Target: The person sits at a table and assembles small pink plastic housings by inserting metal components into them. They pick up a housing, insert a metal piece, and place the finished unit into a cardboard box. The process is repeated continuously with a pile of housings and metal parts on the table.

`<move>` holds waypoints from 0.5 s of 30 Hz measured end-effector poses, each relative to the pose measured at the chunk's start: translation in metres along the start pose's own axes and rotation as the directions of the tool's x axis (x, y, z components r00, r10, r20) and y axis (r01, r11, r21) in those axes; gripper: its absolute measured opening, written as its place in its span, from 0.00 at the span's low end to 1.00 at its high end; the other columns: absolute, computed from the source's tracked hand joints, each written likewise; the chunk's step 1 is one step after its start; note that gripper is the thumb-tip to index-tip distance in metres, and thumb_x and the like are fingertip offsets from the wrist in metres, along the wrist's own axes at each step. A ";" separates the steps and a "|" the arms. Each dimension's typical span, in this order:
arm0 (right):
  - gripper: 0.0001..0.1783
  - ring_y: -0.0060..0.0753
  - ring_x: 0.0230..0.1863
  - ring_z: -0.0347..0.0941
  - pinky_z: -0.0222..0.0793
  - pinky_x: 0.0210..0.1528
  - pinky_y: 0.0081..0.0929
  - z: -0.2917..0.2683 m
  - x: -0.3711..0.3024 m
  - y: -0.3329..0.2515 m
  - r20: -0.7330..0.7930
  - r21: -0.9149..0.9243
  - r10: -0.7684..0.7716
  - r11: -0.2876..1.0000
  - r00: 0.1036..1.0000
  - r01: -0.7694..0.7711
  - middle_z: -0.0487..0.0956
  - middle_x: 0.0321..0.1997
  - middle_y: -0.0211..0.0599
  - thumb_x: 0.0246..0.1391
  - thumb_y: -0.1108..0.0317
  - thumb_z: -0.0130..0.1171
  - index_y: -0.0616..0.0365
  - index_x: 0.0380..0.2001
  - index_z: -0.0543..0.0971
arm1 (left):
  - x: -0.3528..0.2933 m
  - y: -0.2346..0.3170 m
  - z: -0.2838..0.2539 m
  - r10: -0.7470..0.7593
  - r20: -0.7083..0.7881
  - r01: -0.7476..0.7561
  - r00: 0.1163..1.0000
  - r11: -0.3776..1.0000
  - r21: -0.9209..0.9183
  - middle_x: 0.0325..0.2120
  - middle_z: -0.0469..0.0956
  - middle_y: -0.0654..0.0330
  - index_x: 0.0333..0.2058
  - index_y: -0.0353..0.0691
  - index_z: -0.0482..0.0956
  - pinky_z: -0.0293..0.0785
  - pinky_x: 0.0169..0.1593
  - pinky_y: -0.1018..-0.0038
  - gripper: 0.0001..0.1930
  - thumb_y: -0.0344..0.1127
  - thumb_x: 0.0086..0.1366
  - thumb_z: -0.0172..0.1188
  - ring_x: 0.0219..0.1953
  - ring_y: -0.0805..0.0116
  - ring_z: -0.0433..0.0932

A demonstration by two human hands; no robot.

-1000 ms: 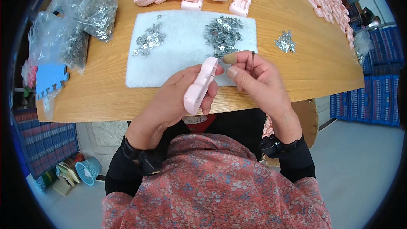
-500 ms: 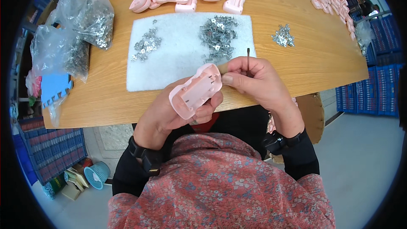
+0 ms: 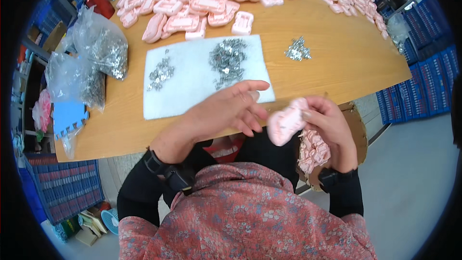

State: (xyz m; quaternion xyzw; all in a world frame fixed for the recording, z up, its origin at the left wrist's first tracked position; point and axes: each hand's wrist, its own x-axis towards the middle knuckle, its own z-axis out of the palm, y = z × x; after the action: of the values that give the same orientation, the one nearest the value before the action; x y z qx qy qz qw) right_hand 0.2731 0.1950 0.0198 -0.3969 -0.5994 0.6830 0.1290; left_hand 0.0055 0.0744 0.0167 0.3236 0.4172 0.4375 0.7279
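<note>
My right hand (image 3: 329, 123) pinches a pale pink plastic shell (image 3: 285, 126) by its upper end, past the table's front edge. The shell is tilted and slightly blurred. My left hand (image 3: 226, 108) is open, fingers spread toward the shell but apart from it, over the near edge of a white padded mat (image 3: 187, 97). On the mat lie a small heap of metal pieces (image 3: 161, 73) at left and a larger metal heap (image 3: 228, 60) at right. The thin dark-shafted tool seen before does not show now.
Many pink shells (image 3: 207, 4) cover the table's far side. Another metal pile (image 3: 298, 49) lies right of the mat. Plastic bags of metal parts (image 3: 103, 48) and a blue foam piece (image 3: 70, 115) are at left. Below my right hand stands a cardboard box (image 3: 357, 130) with pink pieces (image 3: 314, 151).
The shell has passed from my left hand to my right and moved rightward, off the table's edge. My left hand has let go and spread its fingers. The view has shifted.
</note>
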 end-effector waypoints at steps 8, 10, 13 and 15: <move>0.15 0.14 0.25 0.68 0.64 0.26 0.14 -0.158 -0.090 0.130 -0.410 -0.118 0.085 0.982 0.908 -0.145 0.78 0.30 0.24 0.56 0.66 0.65 0.63 0.43 0.80 | 0.077 0.080 -0.070 0.458 -0.358 -0.035 0.814 0.654 0.756 0.37 0.82 0.55 0.52 0.32 0.77 0.79 0.39 0.73 0.19 0.38 0.70 0.50 0.34 0.69 0.81; 0.16 0.15 0.25 0.69 0.65 0.27 0.16 -0.168 -0.105 0.148 -0.549 -0.219 0.092 0.943 0.830 -0.250 0.78 0.30 0.25 0.57 0.66 0.64 0.65 0.45 0.80 | 0.118 0.086 -0.090 0.618 -0.271 0.094 0.738 0.304 0.948 0.38 0.83 0.49 0.46 0.31 0.80 0.79 0.41 0.66 0.18 0.40 0.66 0.54 0.37 0.61 0.82; 0.16 0.15 0.27 0.70 0.66 0.29 0.16 -0.162 -0.104 0.160 -0.585 -0.117 0.110 0.969 0.804 -0.218 0.78 0.30 0.25 0.58 0.66 0.63 0.66 0.46 0.80 | 0.149 0.100 -0.080 0.612 -0.253 0.334 0.749 -0.019 0.942 0.38 0.83 0.46 0.40 0.33 0.83 0.78 0.45 0.59 0.18 0.42 0.62 0.57 0.40 0.53 0.83; 0.15 0.14 0.28 0.69 0.66 0.30 0.16 -0.148 -0.098 0.153 -0.568 -0.204 -0.002 0.969 0.823 -0.138 0.78 0.29 0.24 0.59 0.67 0.62 0.66 0.45 0.81 | 0.170 0.104 -0.068 0.549 -0.331 0.452 0.767 -0.096 0.887 0.37 0.84 0.49 0.36 0.37 0.85 0.79 0.45 0.60 0.15 0.42 0.56 0.62 0.41 0.53 0.83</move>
State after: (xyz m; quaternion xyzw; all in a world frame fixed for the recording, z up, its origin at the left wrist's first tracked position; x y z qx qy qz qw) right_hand 0.4855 0.1989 -0.0778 -0.6146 -0.5967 0.4631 0.2274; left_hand -0.0472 0.2784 0.0186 0.5953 0.7985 0.0860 0.0241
